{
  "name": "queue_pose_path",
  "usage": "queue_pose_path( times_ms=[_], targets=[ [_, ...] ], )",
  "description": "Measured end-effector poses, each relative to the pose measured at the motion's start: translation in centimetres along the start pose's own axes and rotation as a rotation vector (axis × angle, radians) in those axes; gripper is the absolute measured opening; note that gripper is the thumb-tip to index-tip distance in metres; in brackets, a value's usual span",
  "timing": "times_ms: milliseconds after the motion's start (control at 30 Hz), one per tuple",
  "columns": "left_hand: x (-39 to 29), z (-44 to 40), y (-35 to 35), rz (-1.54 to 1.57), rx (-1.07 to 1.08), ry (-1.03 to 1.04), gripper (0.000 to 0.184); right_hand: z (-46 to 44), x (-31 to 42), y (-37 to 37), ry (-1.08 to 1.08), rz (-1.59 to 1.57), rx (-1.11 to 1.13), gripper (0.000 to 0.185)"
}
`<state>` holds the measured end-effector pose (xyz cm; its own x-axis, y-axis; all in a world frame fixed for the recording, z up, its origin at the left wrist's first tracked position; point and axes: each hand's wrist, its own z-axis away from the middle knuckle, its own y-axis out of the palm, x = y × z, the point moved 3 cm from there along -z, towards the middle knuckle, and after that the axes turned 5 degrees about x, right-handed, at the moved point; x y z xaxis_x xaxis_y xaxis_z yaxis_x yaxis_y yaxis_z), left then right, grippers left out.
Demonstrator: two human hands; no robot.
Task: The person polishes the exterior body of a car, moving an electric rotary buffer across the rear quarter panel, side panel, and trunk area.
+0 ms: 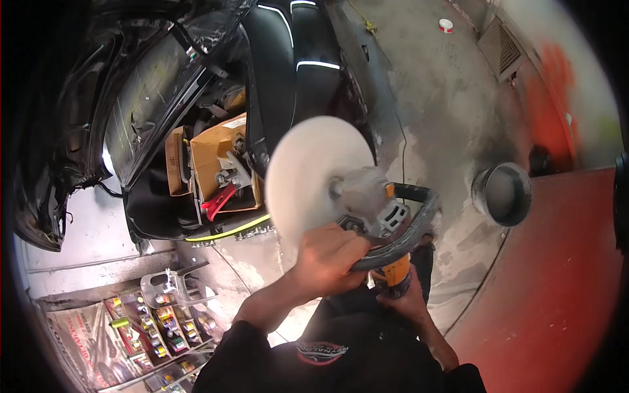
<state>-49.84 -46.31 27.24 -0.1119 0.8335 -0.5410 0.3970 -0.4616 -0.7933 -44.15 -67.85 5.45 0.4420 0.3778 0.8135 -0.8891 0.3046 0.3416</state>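
Grips a power polisher [370,196] with both hands: clenches the fingers of the left hand [331,259] around its loop handle and wraps those of the right hand [405,298] around its orange-and-black grip. Holds the white pad [311,177], blurred as if spinning, by a black car [317,92]; contact impossible to tell. Looks mid-work, without clear sign of progress. Left of the polisher, shows a cardboard box [208,154]; right, a bucket [482,190]. Below, includes a shirt logo [321,352] seemingly reading "REYNAL…", otherwise unclear.

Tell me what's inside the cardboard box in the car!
In the box I see grey parts and, by its edge, a red piece. They cover whatever lies underneath.
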Motion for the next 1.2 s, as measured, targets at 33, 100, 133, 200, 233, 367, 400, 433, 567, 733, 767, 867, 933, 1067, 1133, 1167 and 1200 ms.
queue_pose_path(
  times_ms=[33,100,133,200,233,367,400,433,567,733,767,867,933,1067,1133,1167,1200],
  targets=[
    [0.1,1.1,0.2,0.004,0.003,0.032,0.023,0.3,-1.2,1.1,-0.023,-0.024,-0.029,0.096],
    [0.3,3.2,0.5,0.018,-0.008,0.074,0.023,0.5,-3.6,2.8,-0.067,-0.033,-0.077,0.096],
    [0.3,4.1,0.6,0.018,0.002,0.088,0.023,0.6,-5.0,3.6,-0.08,-0.022,-0.096,0.095],
    [0.6,5.8,0.9,0.015,0.038,0.107,0.022,1.0,-6.8,4.8,-0.095,0.029,-0.12,0.097],
    [0.9,6.8,0.9,0.009,0.057,0.109,0.022,1.1,-7.1,5.0,-0.097,0.077,-0.121,0.098],
    [1.8,10.4,1.7,0.042,0.095,0.138,0.022,0.7,-10.0,5.4,-0.107,0.136,-0.126,0.099],
    [2.0,11.1,1.9,0.068,0.113,0.143,0.021,0.5,-10.5,5.3,-0.116,0.155,-0.129,0.098],
    [2.3,11.7,2.4,0.087,0.112,0.151,0.019,0.4,-10.9,5.1,-0.126,0.177,-0.129,0.098],
    [3.5,13.2,4.2,0.14,0.134,0.168,0.031,-0.8,-12.6,3.6,-0.156,0.193,-0.137,0.097],
    [3.8,13.0,5.6,0.117,0.116,0.181,0.046,-2.1,-13.2,2.7,-0.145,0.141,-0.14,0.095],
    [3.7,12.9,5.7,0.109,0.11,0.181,0.045,-2.2,-13.3,2.6,-0.145,0.14,-0.152,0.095],
    [3.8,12.1,5.3,0.038,0.159,0.215,0.043,-2.9,-12.2,2.6,-0.189,0.17,-0.163,0.096],
    [4.2,12.2,5.2,0.005,0.15,0.203,0.04,-3.6,-12.5,2.8,-0.164,0.125,-0.174,0.094],
    [5.3,12.5,4.9,0.03,0.168,0.227,0.033,-5.2,-13.3,2.4,-0.172,0.196,-0.189,0.098],
    [5.5,12.1,5.1,0.049,0.153,0.251,0.031,-6.3,-15.0,2.3,-0.183,0.167,-0.185,0.096],
    [5.7,12.0,5.2,0.062,0.148,0.266,0.03,-6.7,-15.7,2.1,-0.188,0.152,-0.189,0.095],
    [5.8,12.1,5.4,0.044,0.155,0.258,0.03,-7.0,-16.0,1.8,-0.198,0.151,-0.192,0.095]
  ],
)
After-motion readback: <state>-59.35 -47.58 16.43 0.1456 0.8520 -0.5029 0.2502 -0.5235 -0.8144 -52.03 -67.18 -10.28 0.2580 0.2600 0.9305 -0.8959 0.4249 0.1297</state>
